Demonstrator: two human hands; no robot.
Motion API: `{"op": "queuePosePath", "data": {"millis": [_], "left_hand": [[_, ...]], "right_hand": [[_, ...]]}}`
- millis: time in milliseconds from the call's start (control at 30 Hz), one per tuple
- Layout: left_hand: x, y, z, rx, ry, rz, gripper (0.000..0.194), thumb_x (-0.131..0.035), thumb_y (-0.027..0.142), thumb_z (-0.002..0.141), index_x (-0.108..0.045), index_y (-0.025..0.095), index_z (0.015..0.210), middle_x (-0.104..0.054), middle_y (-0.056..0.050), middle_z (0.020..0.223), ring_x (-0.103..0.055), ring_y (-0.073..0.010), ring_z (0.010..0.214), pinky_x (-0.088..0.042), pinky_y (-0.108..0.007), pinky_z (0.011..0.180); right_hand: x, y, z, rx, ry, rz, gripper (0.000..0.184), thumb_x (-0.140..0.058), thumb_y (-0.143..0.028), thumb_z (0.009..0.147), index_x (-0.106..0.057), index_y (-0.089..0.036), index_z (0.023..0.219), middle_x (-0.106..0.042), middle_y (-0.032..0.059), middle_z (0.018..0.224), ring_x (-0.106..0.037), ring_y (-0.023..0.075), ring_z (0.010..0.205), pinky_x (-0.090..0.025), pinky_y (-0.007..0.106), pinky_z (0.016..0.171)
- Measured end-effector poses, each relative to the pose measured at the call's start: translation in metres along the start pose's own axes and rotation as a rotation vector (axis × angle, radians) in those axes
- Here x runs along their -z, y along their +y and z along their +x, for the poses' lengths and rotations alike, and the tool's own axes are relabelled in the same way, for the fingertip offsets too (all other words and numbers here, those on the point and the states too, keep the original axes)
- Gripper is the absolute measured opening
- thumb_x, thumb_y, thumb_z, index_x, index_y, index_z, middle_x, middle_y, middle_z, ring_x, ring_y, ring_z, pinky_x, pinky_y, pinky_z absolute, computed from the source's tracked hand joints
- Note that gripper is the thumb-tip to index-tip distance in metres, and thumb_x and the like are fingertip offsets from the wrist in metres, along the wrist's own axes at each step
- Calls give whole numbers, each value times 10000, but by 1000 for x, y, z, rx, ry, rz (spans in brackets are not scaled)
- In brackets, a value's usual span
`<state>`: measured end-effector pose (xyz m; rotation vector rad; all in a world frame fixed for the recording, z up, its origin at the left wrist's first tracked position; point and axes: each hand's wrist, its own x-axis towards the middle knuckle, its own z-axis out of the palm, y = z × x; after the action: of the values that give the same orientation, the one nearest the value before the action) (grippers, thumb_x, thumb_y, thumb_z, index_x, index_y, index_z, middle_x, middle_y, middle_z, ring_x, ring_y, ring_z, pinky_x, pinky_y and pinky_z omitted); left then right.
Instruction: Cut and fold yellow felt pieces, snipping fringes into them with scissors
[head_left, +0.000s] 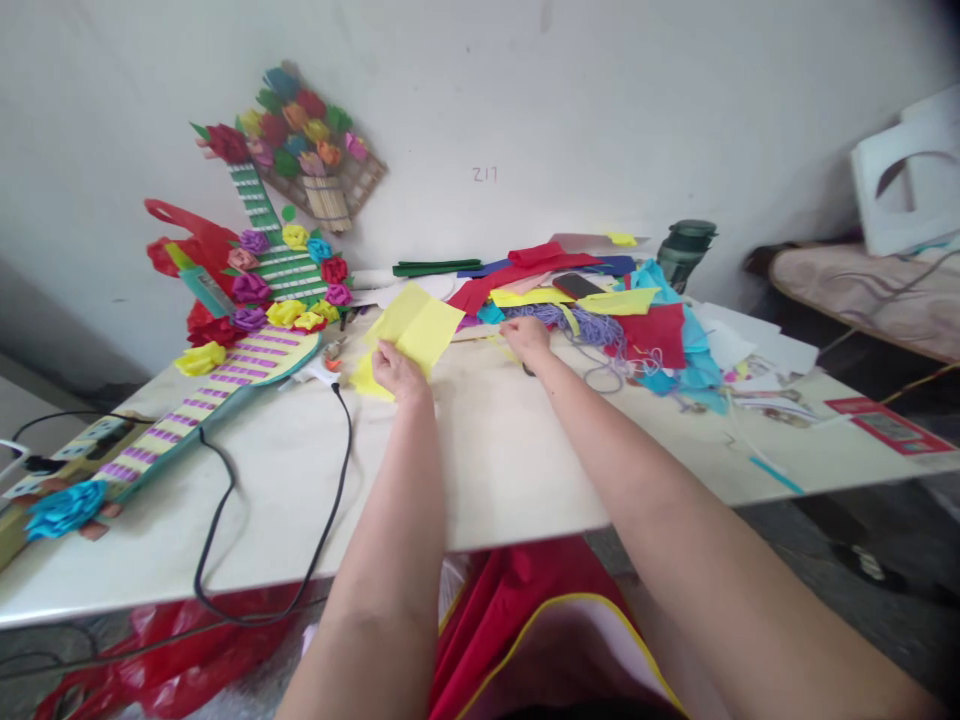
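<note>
Yellow sheet: matt, paper-like. Tabletop: smooth. Lower red bag: glossy plastic.

Craft work corner; home or workshop, cannot tell. Off-white flat-topped table across centre. Multicoloured paper-flower bouquet, upper left; heaped red, yellow, blue paper pieces, right of centre.

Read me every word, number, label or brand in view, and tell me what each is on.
"217": handwritten in red on the white wall.
Red card at the table's right: any print is too blurred to read.
Printed papers beside it: too small and blurred to read.
I can make out no brand name.
</note>
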<state>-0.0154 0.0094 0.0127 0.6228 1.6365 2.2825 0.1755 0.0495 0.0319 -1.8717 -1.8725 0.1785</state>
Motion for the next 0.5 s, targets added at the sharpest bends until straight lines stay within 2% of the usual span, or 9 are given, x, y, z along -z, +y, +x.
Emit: {"op": "queuePosePath", "data": {"millis": [133,200,367,500], "left_hand": [[-4,-1,-12,-14,-71,79,355,-383,344,896,-362,189,578,-307,54,558,-343,-89,566,-327,-231,576],[-5,-3,-15,-30,-87,113,373,-395,332,901,-326,192,562,-275,58,548,-308,-87,553,-305,-236,568],[-4,-5,-17,-56,-124,134,398,-398,325,908,-289,197,547,-255,60,537,-260,-91,538,-272,-253,559],[-4,-4,-19,-58,-145,121,403,-410,301,904,-274,198,539,-248,58,530,-248,-90,531,-255,-254,545]], "right_hand": [[16,25,-14,-75,88,-107,308,-456,-288,853,-701,-154,982,-670,132,1047,-591,272,1020,-424,375,885],[21,32,-19,-88,92,-150,297,-508,-235,808,-684,-129,1024,-639,159,1104,-580,289,1036,-433,395,883],[32,35,-29,-147,-66,-182,378,-624,-243,719,-663,-105,1069,-636,197,1084,-572,313,1062,-462,389,858],[31,31,-35,-113,-85,-271,460,-641,-286,680,-643,-111,1106,-638,181,1108,-547,305,1113,-464,375,858]]}}
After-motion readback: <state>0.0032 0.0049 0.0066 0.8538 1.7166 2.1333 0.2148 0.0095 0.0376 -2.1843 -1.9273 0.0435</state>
